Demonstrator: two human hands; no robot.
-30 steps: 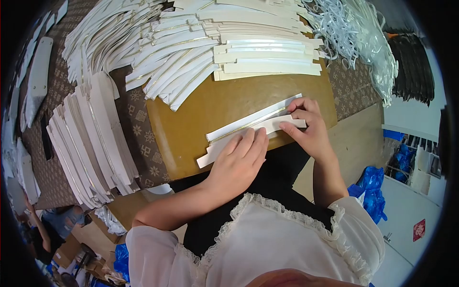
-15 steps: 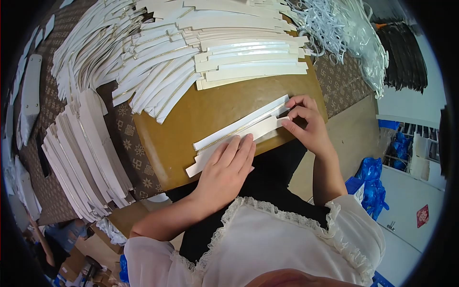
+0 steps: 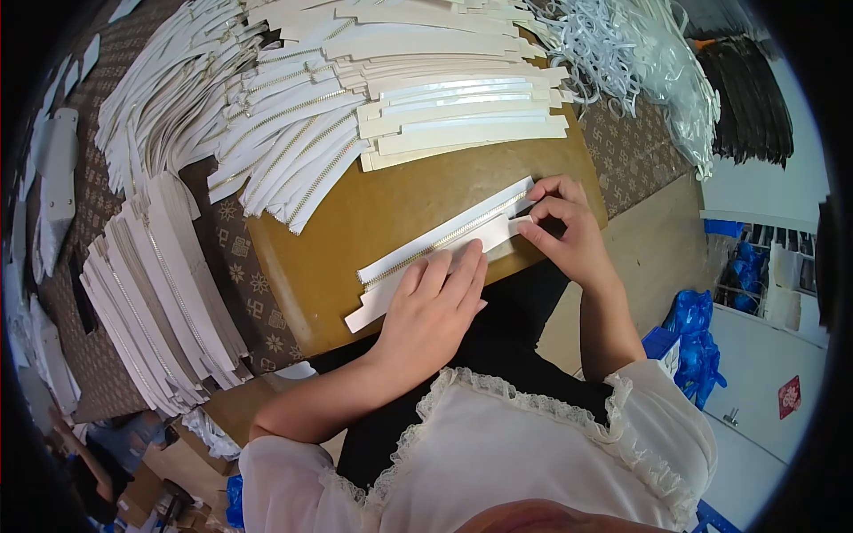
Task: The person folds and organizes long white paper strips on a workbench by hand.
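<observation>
A white zipper with gold-coloured teeth lies slanted across the tan board. Along its near edge runs a cream strip with stepped ends. My left hand rests flat on the strip, fingers stretched toward the zipper, hiding the strip's middle. At the right end, my right hand has thumb and index finger pinched on the tip of the strip. Its other fingertips touch the zipper's upper right end.
Stacked cream strips and zippers cover the board's far side. More zipper pieces are piled left on the patterned cloth. White cords and plastic bags lie at the back right. Another person's arm shows lower left.
My left hand has slid a little to the right along the strip. My right hand stays at the right end, and the zipper has hardly moved.
</observation>
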